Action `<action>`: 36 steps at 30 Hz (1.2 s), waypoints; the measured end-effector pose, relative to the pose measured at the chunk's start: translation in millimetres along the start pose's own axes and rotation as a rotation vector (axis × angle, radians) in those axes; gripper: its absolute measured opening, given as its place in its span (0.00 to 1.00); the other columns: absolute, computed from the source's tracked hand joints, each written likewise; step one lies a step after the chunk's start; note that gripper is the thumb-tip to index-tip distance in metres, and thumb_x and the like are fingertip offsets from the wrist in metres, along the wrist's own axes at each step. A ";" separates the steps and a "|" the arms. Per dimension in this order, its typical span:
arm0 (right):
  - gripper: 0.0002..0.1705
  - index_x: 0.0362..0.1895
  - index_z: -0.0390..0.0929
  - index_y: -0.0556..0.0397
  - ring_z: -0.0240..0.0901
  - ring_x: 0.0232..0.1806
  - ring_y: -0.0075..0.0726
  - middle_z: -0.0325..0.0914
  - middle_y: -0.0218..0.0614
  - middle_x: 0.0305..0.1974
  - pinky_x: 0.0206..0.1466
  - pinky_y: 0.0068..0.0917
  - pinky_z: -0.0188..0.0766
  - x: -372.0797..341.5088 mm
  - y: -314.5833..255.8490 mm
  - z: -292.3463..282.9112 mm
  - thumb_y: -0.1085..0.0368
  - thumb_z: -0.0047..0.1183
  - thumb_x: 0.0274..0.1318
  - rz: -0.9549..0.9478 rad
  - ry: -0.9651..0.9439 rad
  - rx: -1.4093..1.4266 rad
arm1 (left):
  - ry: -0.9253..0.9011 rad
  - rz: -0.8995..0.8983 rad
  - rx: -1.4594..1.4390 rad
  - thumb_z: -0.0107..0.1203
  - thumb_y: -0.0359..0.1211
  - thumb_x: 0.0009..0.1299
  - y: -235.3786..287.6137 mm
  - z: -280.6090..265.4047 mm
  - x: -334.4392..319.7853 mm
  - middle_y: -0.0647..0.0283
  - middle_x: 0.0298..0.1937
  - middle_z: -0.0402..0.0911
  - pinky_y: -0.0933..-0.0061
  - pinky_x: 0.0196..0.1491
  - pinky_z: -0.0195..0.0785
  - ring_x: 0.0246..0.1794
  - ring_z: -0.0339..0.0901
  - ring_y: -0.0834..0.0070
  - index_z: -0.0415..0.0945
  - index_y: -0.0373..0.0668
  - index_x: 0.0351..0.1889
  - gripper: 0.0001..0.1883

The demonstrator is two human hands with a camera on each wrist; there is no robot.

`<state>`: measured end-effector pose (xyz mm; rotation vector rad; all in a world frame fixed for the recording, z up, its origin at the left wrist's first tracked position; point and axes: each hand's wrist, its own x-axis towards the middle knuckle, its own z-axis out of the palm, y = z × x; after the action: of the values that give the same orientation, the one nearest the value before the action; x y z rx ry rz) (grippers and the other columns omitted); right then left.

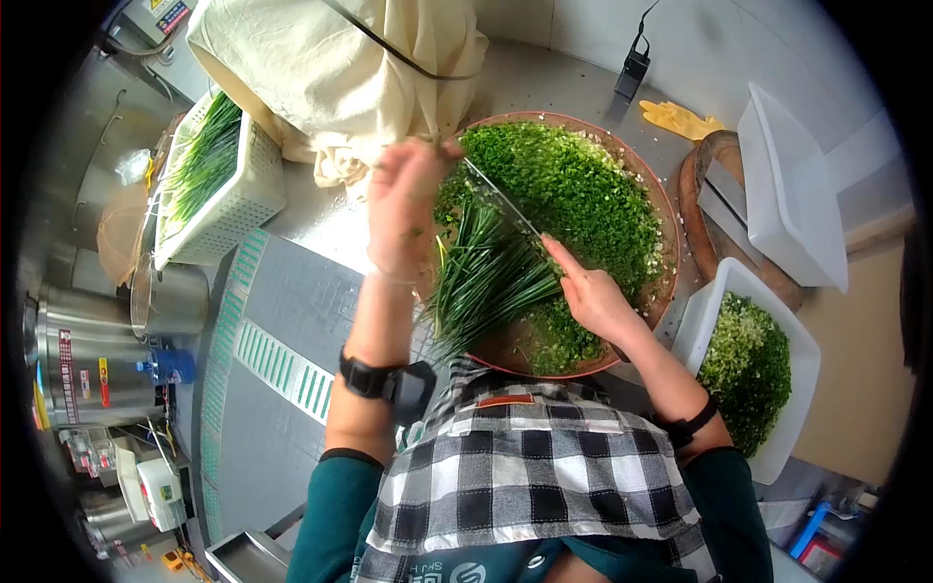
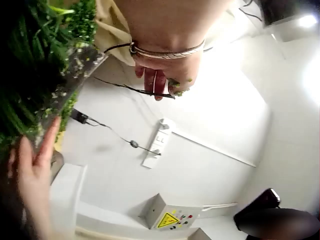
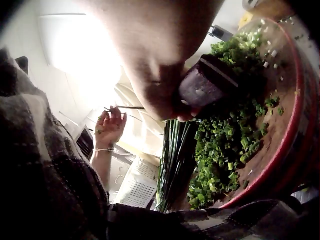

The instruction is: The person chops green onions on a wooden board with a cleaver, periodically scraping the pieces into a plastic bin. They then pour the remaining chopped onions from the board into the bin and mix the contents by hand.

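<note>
My raised left hand (image 1: 400,209) is above the board's left edge, and its fingertips pinch a thin dark strand (image 2: 135,90). Several green bits stick to this hand (image 2: 170,75). My right hand (image 1: 595,299) grips a knife by its dark handle (image 3: 207,87), with the index finger along the blade (image 1: 501,202). Under the blade, long green stalks (image 1: 486,282) lie in a bunch on the round, red-rimmed board (image 1: 677,243). Chopped greens (image 1: 593,185) are heaped around the board's back and right; paler pieces are mixed in at the upper right.
A white tub of chopped greens (image 1: 702,313), an empty white tub (image 1: 792,194) and a round wooden board (image 1: 692,209) stand right. Behind are a yellow glove (image 1: 680,120), a black device (image 1: 633,73) and cream cloth (image 1: 340,58). At left is a white basket (image 1: 228,209) of green stalks.
</note>
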<state>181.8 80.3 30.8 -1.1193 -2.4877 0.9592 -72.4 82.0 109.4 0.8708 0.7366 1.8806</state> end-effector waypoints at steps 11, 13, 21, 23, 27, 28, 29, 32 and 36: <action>0.38 0.70 0.41 0.35 0.66 0.16 0.54 0.67 0.49 0.14 0.23 0.45 0.61 0.7 -0.9 -2.7 0.70 0.39 0.58 0.002 -0.004 0.046 | 0.037 -0.582 1.235 0.50 0.25 0.62 95.3 -245.3 -163.0 0.55 0.40 0.80 0.74 0.46 0.69 0.41 0.78 0.69 0.74 0.32 0.41 0.10; 0.38 0.70 0.41 0.36 0.67 0.16 0.54 0.67 0.49 0.14 0.23 0.46 0.62 0.8 -3.2 -5.3 0.70 0.39 0.58 0.033 -0.029 0.019 | 0.187 -0.656 1.726 0.55 0.33 0.59 74.9 -262.5 -190.1 0.50 0.39 0.81 0.70 0.45 0.70 0.40 0.79 0.62 0.79 0.36 0.40 0.14; 0.39 0.70 0.44 0.41 0.70 0.22 0.57 0.74 0.58 0.32 0.30 0.44 0.64 2.1 -8.7 -9.1 0.75 0.40 0.55 0.075 -0.053 0.007 | 0.267 -0.215 1.518 0.58 0.47 0.60 -32.8 -99.3 -93.1 0.51 0.27 0.80 0.68 0.34 0.68 0.28 0.78 0.63 0.81 0.36 0.33 0.20; 0.39 0.70 0.44 0.41 0.70 0.22 0.57 0.74 0.58 0.32 0.30 0.44 0.64 1.5 -10.5 -10.5 0.75 0.40 0.55 0.086 -0.060 0.002 | 0.268 -0.337 1.228 0.59 0.44 0.60 -57.6 -89.1 -71.5 0.56 0.24 0.81 0.71 0.34 0.68 0.25 0.77 0.69 0.81 0.33 0.34 0.20; 0.39 0.71 0.43 0.41 0.69 0.22 0.55 0.74 0.57 0.30 0.29 0.44 0.62 1.4 -2.7 -5.4 0.75 0.39 0.55 0.048 -0.030 -0.005 | 0.371 -0.370 0.800 0.60 0.38 0.61 -78.8 -98.8 -59.9 0.64 0.25 0.80 0.76 0.34 0.67 0.26 0.74 0.77 0.80 0.33 0.35 0.15; 0.39 0.71 0.43 0.41 0.69 0.22 0.55 0.74 0.57 0.30 0.29 0.44 0.62 1.4 -3.7 -6.2 0.75 0.39 0.55 0.048 -0.026 -0.003 | 0.386 -0.323 0.649 0.60 0.35 0.62 -62.5 -80.4 -58.0 0.66 0.27 0.79 0.79 0.33 0.65 0.27 0.72 0.80 0.79 0.34 0.35 0.12; 0.38 0.71 0.42 0.37 0.68 0.19 0.54 0.71 0.53 0.22 0.27 0.45 0.62 1.5 -5.6 -7.5 0.72 0.38 0.57 0.069 -0.047 -0.020 | 0.399 -0.277 0.498 0.60 0.32 0.62 -45.2 -62.8 -56.0 0.68 0.28 0.78 0.81 0.33 0.64 0.28 0.70 0.83 0.78 0.35 0.35 0.09; 0.38 0.71 0.40 0.33 0.67 0.16 0.51 0.67 0.47 0.13 0.24 0.45 0.62 1.5 -3.8 -5.7 0.70 0.37 0.58 0.071 -0.054 -0.036 | 0.288 -0.154 0.413 0.59 0.30 0.63 -8.6 -28.3 -48.4 0.68 0.31 0.78 0.82 0.37 0.63 0.32 0.71 0.83 0.75 0.38 0.34 0.06; 0.38 0.71 0.40 0.35 0.66 0.15 0.50 0.67 0.46 0.13 0.24 0.44 0.62 1.8 -2.6 -3.8 0.70 0.37 0.59 0.033 -0.023 -0.054 | 0.149 -0.049 0.383 0.55 0.28 0.65 11.0 -4.7 -33.0 0.66 0.32 0.78 0.80 0.41 0.63 0.34 0.72 0.81 0.72 0.39 0.33 0.04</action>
<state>180.8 82.2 35.3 -1.1758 -2.5355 0.9240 -70.3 47.0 106.5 0.9423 1.2275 1.8034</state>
